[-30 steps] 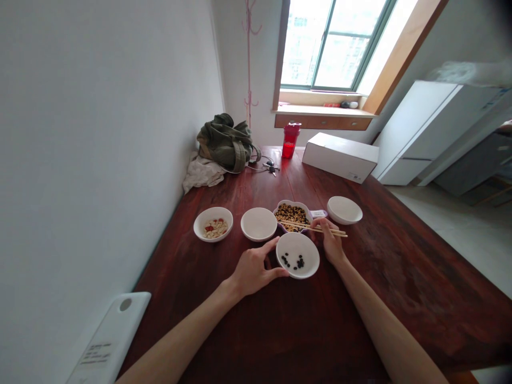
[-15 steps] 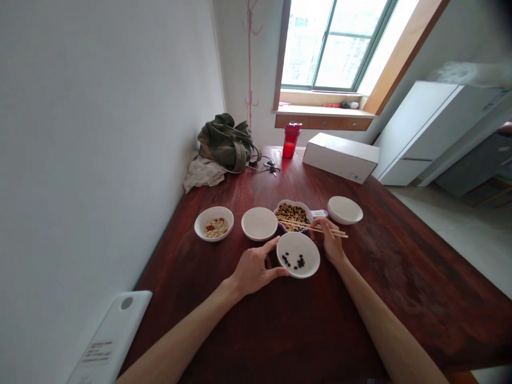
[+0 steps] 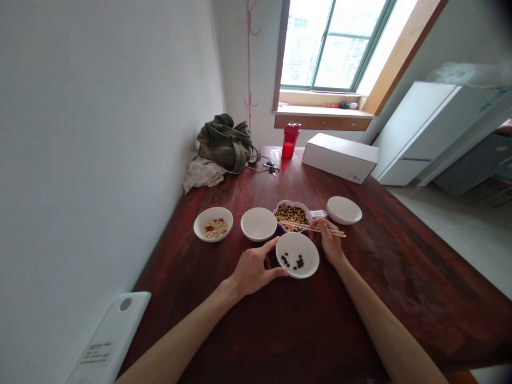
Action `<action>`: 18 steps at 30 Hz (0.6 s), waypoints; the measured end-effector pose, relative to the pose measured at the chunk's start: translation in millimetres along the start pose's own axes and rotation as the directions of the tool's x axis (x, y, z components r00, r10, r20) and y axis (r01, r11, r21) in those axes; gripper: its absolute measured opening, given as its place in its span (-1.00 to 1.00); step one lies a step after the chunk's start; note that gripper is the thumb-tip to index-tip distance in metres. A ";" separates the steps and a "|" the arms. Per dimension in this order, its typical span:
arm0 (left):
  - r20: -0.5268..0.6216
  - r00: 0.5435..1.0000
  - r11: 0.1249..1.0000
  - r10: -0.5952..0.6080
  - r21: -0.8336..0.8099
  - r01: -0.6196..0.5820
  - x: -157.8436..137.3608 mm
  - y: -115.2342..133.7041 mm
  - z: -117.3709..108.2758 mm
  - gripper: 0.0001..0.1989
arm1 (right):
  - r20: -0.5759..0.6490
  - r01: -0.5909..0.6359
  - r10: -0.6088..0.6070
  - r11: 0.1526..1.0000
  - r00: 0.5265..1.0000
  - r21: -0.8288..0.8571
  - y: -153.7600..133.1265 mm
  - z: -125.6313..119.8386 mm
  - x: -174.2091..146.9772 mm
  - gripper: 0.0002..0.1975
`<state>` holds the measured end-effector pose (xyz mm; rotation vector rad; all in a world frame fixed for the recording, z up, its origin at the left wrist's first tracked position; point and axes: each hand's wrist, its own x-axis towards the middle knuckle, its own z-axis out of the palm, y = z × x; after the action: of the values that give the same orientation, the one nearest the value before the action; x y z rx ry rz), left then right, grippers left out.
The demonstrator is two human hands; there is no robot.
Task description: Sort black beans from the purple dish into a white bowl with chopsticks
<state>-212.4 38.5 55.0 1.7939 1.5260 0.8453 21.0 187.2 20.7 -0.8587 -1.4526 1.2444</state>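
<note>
My right hand (image 3: 330, 241) is closed round a pair of wooden chopsticks (image 3: 334, 232), their tips over the mixed black and yellow beans (image 3: 293, 213) in a purple-edged scalloped dish (image 3: 307, 209). Just in front of that dish stands a white bowl (image 3: 304, 244) with several black beans (image 3: 300, 262) on its bottom. My left hand (image 3: 254, 269) grips this bowl from its left side, thumb near the front rim and fingers at the back. Whether the chopsticks pinch a bean is too small to tell.
An empty white bowl (image 3: 258, 224) sits left of the dish, another white bowl (image 3: 344, 210) to its right. Farther left, a white bowl (image 3: 199, 230) holds pale and red pieces. Behind are a green bag (image 3: 224, 143), keys (image 3: 272, 169), a red bottle (image 3: 290, 141) and a white box (image 3: 340, 157).
Almost nothing differs. The whole view has shifted very slightly; both hands keep their places at the bowl and over the dish.
</note>
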 end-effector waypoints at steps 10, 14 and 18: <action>-0.002 1.000 1.000 -0.018 0.019 0.018 0.2 3.3 -1.2 -0.08 | 0.012 -0.047 0.046 0.985 0.999 0.169 7.2 -2.4 0.8 -0.54; -0.014 1.000 1.000 -0.015 0.027 0.015 0.1 3.2 -0.7 -0.06 | 0.035 -0.067 0.061 0.980 0.998 0.190 7.0 -2.7 0.8 -0.52; -0.014 1.000 1.000 -0.004 0.031 0.005 0.1 3.7 -1.2 -0.06 | 0.049 -0.052 0.045 0.987 0.998 0.150 6.0 -2.9 0.0 -0.55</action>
<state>-211.2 38.2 58.6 1.8099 1.5593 0.8377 23.3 189.3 14.8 -0.7717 -1.3601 1.3998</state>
